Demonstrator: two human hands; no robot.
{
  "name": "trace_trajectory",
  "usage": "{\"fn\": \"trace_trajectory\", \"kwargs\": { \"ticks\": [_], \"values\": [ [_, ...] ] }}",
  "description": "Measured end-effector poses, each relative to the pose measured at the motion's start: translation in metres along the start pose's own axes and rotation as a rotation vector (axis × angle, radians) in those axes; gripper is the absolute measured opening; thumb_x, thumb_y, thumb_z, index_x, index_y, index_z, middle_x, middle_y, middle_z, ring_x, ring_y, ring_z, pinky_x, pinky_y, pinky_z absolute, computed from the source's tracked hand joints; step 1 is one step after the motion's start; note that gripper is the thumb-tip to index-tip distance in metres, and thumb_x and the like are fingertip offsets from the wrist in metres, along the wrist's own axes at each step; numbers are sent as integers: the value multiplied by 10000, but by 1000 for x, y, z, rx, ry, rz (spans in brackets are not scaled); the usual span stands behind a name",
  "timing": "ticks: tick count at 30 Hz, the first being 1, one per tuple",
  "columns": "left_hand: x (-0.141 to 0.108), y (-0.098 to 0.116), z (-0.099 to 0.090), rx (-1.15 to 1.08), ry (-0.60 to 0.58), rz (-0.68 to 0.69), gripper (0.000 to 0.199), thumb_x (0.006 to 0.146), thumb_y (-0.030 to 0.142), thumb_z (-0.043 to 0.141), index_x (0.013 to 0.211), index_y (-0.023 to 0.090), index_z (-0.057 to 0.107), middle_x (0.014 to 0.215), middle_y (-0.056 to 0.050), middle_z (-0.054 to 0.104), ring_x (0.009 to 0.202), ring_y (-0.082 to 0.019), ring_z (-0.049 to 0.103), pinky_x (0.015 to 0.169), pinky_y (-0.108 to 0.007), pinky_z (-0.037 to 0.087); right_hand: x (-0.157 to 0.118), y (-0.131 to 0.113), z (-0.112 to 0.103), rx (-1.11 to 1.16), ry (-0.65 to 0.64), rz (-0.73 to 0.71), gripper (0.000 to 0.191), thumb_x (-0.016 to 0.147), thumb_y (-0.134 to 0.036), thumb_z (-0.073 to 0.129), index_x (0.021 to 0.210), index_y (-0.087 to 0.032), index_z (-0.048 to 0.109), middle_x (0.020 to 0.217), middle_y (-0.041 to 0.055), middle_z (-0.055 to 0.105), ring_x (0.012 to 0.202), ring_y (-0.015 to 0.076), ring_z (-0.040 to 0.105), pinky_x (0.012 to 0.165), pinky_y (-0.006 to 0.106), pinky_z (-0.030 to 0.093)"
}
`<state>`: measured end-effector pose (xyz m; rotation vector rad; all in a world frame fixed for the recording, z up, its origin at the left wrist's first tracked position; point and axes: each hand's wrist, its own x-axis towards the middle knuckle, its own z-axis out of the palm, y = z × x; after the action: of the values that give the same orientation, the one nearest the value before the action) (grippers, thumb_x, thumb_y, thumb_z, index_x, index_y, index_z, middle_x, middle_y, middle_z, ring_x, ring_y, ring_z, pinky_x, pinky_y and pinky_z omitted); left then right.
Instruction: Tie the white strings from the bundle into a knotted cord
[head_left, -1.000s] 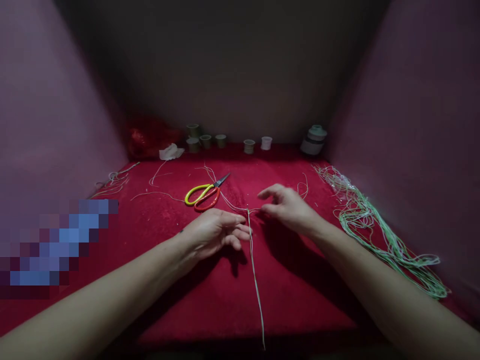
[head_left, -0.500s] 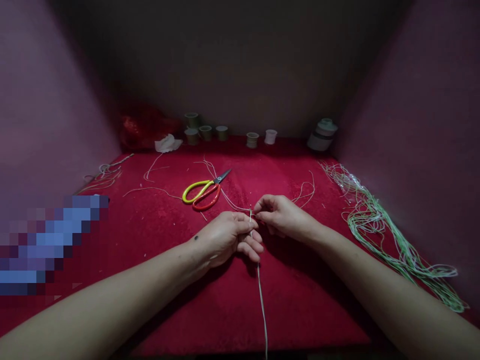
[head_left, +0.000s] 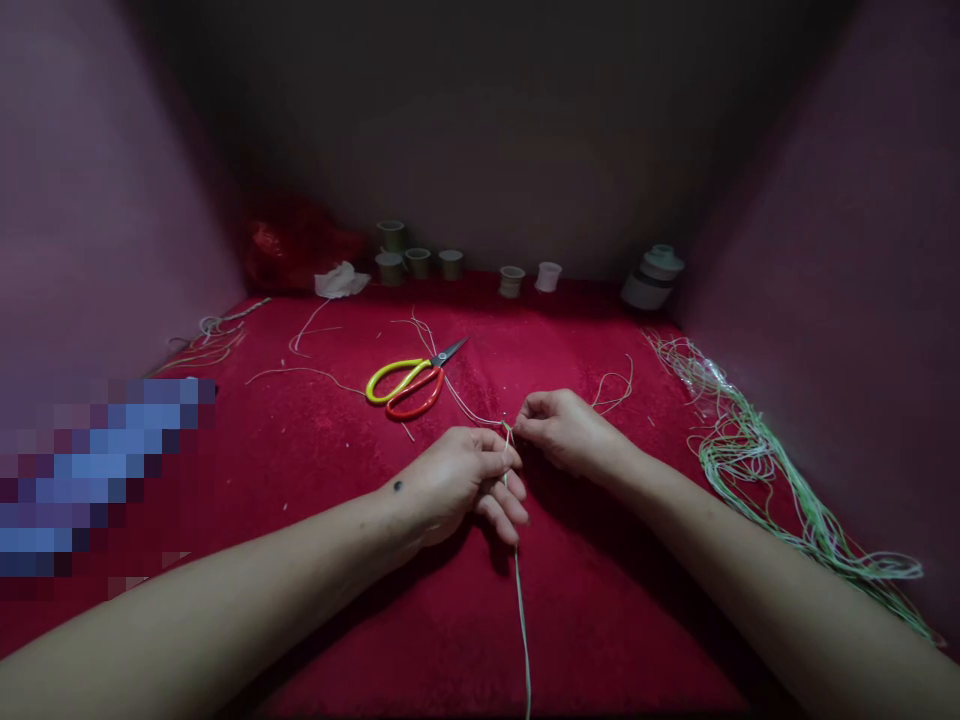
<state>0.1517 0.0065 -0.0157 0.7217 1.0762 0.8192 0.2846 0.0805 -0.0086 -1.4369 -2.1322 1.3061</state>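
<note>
My left hand [head_left: 480, 478], palm partly turned up, pinches a pale cord [head_left: 522, 620] between thumb and forefinger. That cord runs down from the fingers past the table's front edge. Just above the left fingertips is a small knotted spot with thin strands, one of them trailing back toward the scissors [head_left: 412, 388]. Close on the right, my right hand [head_left: 559, 428] is closed in a pinch at the strands by the knot. How many strands lie in its fingertips is too fine to make out. The scissors, with one yellow and one red handle loop, lie beyond the left hand.
A bundle of green and white cords [head_left: 795, 500] lies along the right side. Several thread spools [head_left: 451, 264], a crumpled white tissue [head_left: 342, 281], a red plastic bag [head_left: 300, 245] and a bottle [head_left: 651, 278] stand at the back. Loose strands [head_left: 217, 340] lie at left; a blue pixelated area is unreadable.
My right hand has closed its fingers tighter near the knot and shifted slightly right. The strands between the hands show a small loop now. The view has moved slightly.
</note>
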Motion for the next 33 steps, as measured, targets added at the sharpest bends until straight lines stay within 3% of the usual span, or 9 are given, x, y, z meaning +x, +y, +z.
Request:
{"fn": "trace_trajectory", "kwargs": {
  "ticks": [5, 12, 17, 23, 30, 33],
  "values": [
    [-1, 2, 4, 50, 42, -4, 77, 801, 129, 447, 725, 132, 457, 527, -34, 580, 388, -166, 582, 345, -263, 481, 5, 4, 1, -124, 108, -125, 90, 707, -129, 521, 622, -136, 549, 580, 4, 541, 517, 65, 421, 497, 197, 305],
    [0, 0, -1, 49, -18, -6, 82, 827, 153, 429, 750, 137, 450, 562, -33, 599, 413, -162, 592, 369, -268, 488, -1, 7, -1, -138, 41, -153, 78, 691, -177, 550, 753, -150, 588, 629, 9, 562, 536, 77, 442, 494, 198, 309],
    [1, -5, -6, 75, -56, -18, 135, 841, 223, 432, 746, 135, 466, 563, -52, 607, 407, -167, 590, 368, -260, 466, 1, 7, 3, -410, 120, -192, 94, 717, -183, 504, 739, -166, 593, 647, 27, 582, 553, 88, 462, 509, 216, 282],
    [0, -5, -5, 54, -56, -39, 125, 834, 247, 467, 786, 131, 479, 622, -48, 620, 455, -170, 612, 391, -270, 482, 5, 14, 3, -746, 314, -200, 151, 771, -227, 454, 850, -171, 570, 717, 54, 623, 576, 125, 493, 496, 241, 195],
    [1, -1, -9, -48, -87, -79, 134, 813, 232, 504, 829, 101, 528, 794, -101, 648, 498, -157, 630, 401, -250, 499, -6, 11, -5, -550, 202, -292, 183, 725, -187, 463, 895, -165, 527, 691, 18, 587, 553, 92, 465, 518, 216, 274],
    [3, 1, -8, -64, -85, -75, 188, 845, 251, 455, 806, 85, 534, 752, -109, 643, 484, -148, 622, 402, -239, 499, -11, 9, -6, -482, 148, -289, 123, 739, -218, 478, 838, -167, 532, 653, 11, 565, 544, 90, 452, 520, 212, 282]
  ]
}}
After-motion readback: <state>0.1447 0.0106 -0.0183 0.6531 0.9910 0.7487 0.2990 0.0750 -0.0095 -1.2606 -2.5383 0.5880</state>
